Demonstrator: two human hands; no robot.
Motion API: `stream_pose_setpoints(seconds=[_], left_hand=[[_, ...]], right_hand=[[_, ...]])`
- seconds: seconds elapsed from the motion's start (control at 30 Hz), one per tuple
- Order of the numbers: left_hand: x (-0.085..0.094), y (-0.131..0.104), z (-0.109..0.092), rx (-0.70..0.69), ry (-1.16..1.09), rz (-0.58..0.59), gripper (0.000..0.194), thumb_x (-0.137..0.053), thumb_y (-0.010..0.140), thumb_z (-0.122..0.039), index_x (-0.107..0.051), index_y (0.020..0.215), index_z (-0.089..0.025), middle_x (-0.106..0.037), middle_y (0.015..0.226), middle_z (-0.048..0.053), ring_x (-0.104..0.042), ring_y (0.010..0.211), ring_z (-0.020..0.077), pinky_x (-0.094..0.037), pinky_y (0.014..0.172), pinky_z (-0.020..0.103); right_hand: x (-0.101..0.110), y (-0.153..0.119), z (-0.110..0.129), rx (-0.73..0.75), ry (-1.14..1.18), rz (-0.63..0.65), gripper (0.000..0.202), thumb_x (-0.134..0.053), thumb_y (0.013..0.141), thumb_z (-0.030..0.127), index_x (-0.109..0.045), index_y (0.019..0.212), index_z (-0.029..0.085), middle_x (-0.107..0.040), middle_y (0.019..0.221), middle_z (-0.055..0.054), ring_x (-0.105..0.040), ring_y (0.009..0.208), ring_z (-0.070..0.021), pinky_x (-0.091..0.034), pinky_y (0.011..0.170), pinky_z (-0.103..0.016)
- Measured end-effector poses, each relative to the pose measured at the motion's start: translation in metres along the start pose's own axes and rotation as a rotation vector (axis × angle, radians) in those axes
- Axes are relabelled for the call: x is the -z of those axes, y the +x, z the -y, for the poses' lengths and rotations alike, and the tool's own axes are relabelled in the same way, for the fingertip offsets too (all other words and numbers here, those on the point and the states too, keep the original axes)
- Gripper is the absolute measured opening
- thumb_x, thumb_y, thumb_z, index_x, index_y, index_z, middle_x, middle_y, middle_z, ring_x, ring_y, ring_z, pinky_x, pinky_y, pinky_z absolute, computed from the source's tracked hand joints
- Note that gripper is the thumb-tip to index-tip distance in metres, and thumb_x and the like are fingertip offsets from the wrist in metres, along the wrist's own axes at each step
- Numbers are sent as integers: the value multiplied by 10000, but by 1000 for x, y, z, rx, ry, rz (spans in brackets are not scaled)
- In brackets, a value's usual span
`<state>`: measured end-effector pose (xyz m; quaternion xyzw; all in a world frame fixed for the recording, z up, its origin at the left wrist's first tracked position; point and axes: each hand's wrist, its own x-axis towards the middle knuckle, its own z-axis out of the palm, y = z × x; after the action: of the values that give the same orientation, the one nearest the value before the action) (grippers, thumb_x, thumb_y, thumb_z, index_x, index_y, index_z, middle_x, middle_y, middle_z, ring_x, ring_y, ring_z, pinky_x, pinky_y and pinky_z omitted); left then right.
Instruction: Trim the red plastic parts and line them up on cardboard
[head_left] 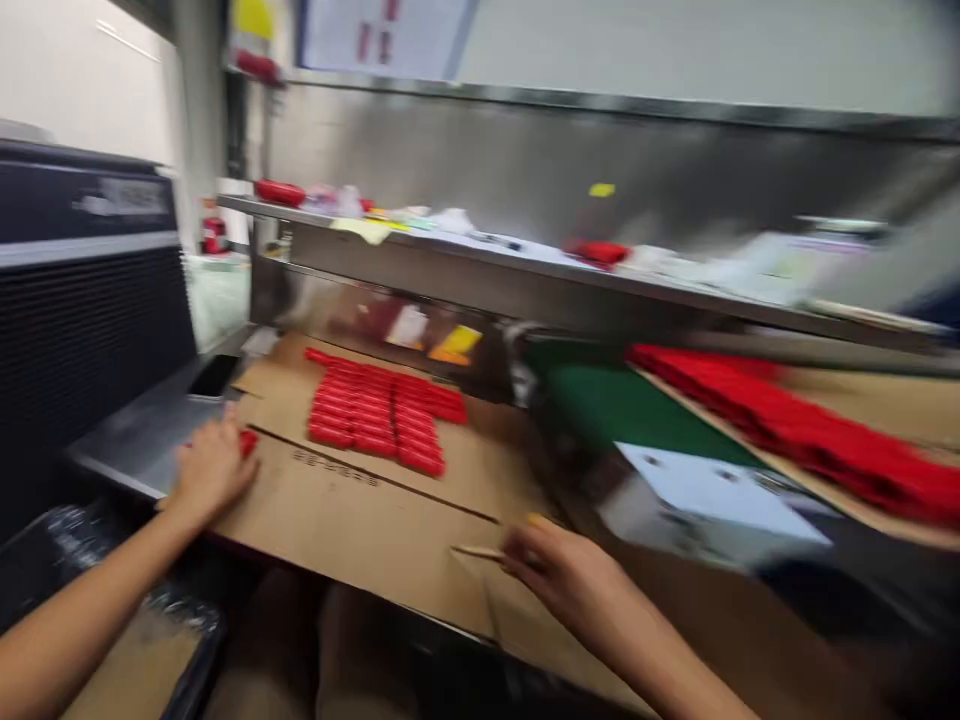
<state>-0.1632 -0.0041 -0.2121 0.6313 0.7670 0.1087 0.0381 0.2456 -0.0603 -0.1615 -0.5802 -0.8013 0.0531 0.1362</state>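
Observation:
The picture is motion-blurred. My left hand (211,468) rests on the left end of a flat cardboard sheet (352,500), fingers curled over a small red piece (248,441). My right hand (562,570) lies at the sheet's front edge, pinching a thin pale stick-like thing (480,551). Rows of red pieces (379,420) lie side by side on the cardboard, beyond and between both hands.
A dark ribbed machine (82,320) stands at the left with a phone (214,377) on the metal ledge. To the right lie a green pad (630,410), a white sheet (712,490) and more red pieces (810,430). A cluttered metal shelf (525,270) runs above.

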Motion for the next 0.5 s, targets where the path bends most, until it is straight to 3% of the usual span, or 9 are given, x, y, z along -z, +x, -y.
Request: stream_pose_setpoints(seconds=[0.03,0.07,0.2,0.27,0.37,0.43,0.5], left_hand=[[-3,12,-4,-48,3,-34,873,-530,1000,-389,-167,1631,93,-377,1554,440,-409,1388,590,-396,999,764],[-5,26,-10,-127,-4,-51,840,-493,1009,-395,-188,1636,75,-343,1595,418,-363,1434,570,-380,1037,742],[-11,97,-56,-390,-21,-51,504,-475,1044,-354,-561,1486,-129,-533,1543,211,-467,1428,382,-405,1134,573],[-11,143,-81,-390,-14,-59,416,-547,1043,-345,-621,1404,-153,-594,1476,168,-525,1388,348,-425,1138,569],[-9,207,-117,-352,-26,-50,416,-666,1008,-368,-632,1372,-170,-600,1473,145,-567,1355,341,-463,1124,599],[-5,233,-142,-354,-65,-25,429,-700,991,-357,-635,1375,-178,-587,1494,144,-572,1355,347,-475,1122,613],[1,241,-160,-369,-131,8,428,-711,986,-352,-638,1372,-181,-602,1473,142,-603,1316,339,-510,1091,604]], right_hand=[[8,-12,-1,-62,39,35,133,-724,872,113,-713,770,197,-701,790,-23,-686,730,-170,-526,707,-284],[13,-16,-1,-104,98,65,144,-723,830,76,-718,759,201,-705,790,-28,-692,751,-181,-514,723,-287],[12,6,4,-135,289,98,103,-772,794,113,-735,808,209,-726,800,-13,-692,743,-166,-504,709,-253],[2,10,1,-118,364,76,65,-746,832,156,-707,814,205,-733,800,-12,-689,727,-156,-506,680,-235],[-22,-8,-12,-79,468,-16,146,-633,948,273,-672,821,211,-747,818,-40,-699,756,-175,-526,705,-263],[-41,-26,-22,-90,488,-55,225,-605,995,381,-708,853,239,-762,847,-46,-718,790,-197,-555,752,-301],[-59,-39,-29,-222,502,-134,209,-721,932,464,-743,811,294,-754,809,-20,-734,778,-223,-588,740,-326]])
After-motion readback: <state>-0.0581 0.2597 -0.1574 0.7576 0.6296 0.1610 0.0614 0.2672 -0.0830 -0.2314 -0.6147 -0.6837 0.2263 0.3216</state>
